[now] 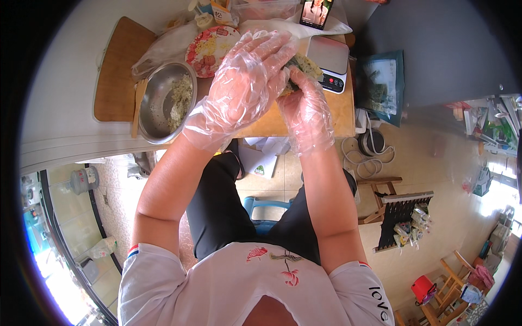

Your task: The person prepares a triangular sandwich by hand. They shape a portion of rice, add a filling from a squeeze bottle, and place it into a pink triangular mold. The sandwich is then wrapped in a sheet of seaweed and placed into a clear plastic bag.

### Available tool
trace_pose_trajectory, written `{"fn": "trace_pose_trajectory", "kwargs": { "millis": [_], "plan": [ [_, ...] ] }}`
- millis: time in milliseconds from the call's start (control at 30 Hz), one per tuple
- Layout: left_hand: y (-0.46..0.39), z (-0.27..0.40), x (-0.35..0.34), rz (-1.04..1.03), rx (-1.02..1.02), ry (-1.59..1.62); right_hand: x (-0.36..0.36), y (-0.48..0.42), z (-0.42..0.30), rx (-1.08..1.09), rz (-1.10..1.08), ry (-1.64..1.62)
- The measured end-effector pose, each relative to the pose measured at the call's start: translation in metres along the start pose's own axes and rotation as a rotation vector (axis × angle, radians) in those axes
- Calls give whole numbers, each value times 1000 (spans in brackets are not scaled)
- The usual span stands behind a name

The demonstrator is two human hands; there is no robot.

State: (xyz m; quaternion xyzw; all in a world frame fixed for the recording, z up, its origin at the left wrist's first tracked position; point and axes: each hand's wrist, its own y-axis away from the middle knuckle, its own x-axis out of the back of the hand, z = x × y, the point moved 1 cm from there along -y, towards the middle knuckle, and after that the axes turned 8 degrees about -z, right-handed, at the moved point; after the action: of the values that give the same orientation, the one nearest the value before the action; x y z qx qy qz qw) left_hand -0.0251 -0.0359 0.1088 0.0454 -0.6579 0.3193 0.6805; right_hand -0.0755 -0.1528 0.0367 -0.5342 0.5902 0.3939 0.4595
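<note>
Both my hands wear clear plastic gloves and meet above a wooden table (340, 112). My right hand (310, 108) grips a rice ball wrapped in dark seaweed (305, 65), its thumb lying along the near side. My left hand (244, 83) covers the rice ball from the left with its fingers stretched over it, hiding much of it. To the left is a steel mixing bowl (157, 93) holding seasoned rice (179, 102). Behind my left hand, a red-patterned plate (195, 61) carries yellow crumbs. A digital kitchen scale (328, 55) sits just beyond my right hand.
A wooden fork-like utensil (137, 114) leans on the bowl's left side, near a wooden board (118, 77) against the wall. A phone (316, 14) stands at the back. Right of the table are a seaweed packet (381, 87) and a coiled white cable (367, 167).
</note>
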Motion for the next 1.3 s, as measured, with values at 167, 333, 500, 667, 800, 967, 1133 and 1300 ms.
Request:
{"fn": "trace_pose_trajectory", "kwargs": {
  "millis": [167, 333, 500, 667, 800, 967, 1133, 1300],
  "plan": [
    [4, 11, -2, -18, -21, -88, 4, -4, 2, 5, 75, -10],
    [7, 6, -6, 80, 1, 170, 1, -3, 1, -5, 8, 26],
    [7, -8, -12, 215, 9, 322, -5, -1, 1, -9, -23, 68],
    [11, -2, -19, 436, 365, 223, 5, -2, 8, -63, 38, 103],
    [27, -13, -56, 501, 778, 1029, 15, -3, 14, -88, 41, 139],
    [53, -23, -80, 333, 992, 1824, 26, -2, 27, -118, 102, 250],
    [63, -35, -94, 347, 932, 1779, 33, 0, 33, -156, 118, 286],
    [51, -32, -78, 284, 854, 1635, 47, -3, 38, -158, 161, 306]
  ]
}}
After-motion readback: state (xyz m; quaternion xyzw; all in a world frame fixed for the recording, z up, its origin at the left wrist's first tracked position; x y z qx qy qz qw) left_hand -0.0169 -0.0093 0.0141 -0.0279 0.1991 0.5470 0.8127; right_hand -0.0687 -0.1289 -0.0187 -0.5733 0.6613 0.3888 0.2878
